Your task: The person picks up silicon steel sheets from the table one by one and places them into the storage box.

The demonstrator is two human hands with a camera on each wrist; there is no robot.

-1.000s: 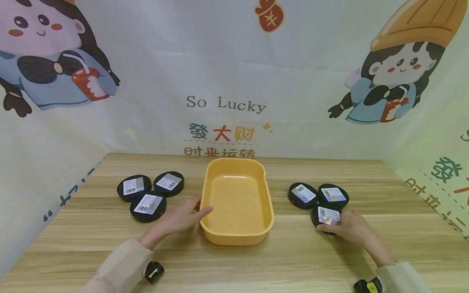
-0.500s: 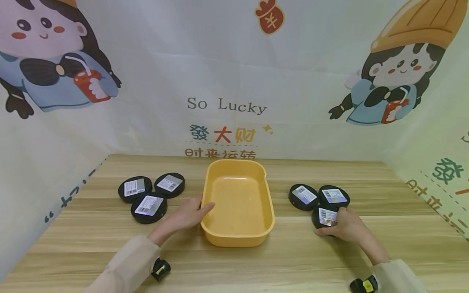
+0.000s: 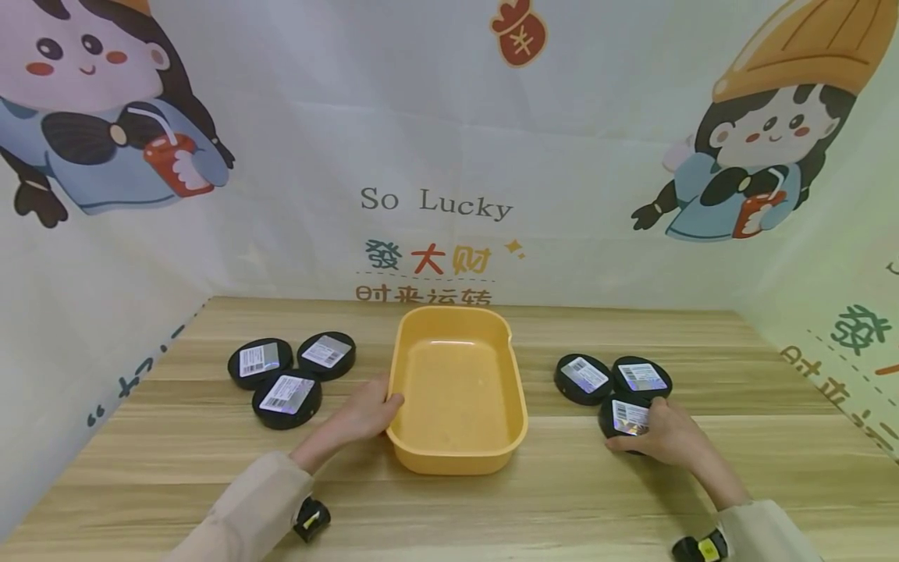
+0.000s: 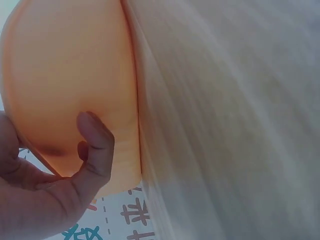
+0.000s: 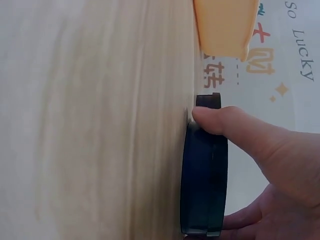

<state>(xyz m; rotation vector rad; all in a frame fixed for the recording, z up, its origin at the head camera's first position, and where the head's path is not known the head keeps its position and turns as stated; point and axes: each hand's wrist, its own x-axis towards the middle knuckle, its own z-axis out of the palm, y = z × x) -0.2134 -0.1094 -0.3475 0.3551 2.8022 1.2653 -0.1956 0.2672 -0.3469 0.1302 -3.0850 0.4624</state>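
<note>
A yellow plastic tub (image 3: 456,390) stands on the wooden table in the middle of the head view. My left hand (image 3: 361,410) grips its left wall, thumb at the rim and fingers on the outer side; the left wrist view shows those fingers curled against the wall (image 4: 65,75). On the right, my right hand (image 3: 677,437) holds the nearest of three flat round black cases (image 3: 627,417), which bears a barcode label. Thumb and fingers lie on opposite sides of that case (image 5: 204,180), still on the table. The other two cases (image 3: 583,378) (image 3: 642,378) sit just behind it.
Left of the tub, three more labelled black cases (image 3: 286,396) are grouped close together near my left hand. A printed white cloth (image 3: 421,117) rises behind the table (image 3: 492,515) and along both sides.
My left hand has shifted slightly right and its thumb has come down onto the tub's rim. My right thumb has moved left around the case's near edge. Tub and cases stay put.
</note>
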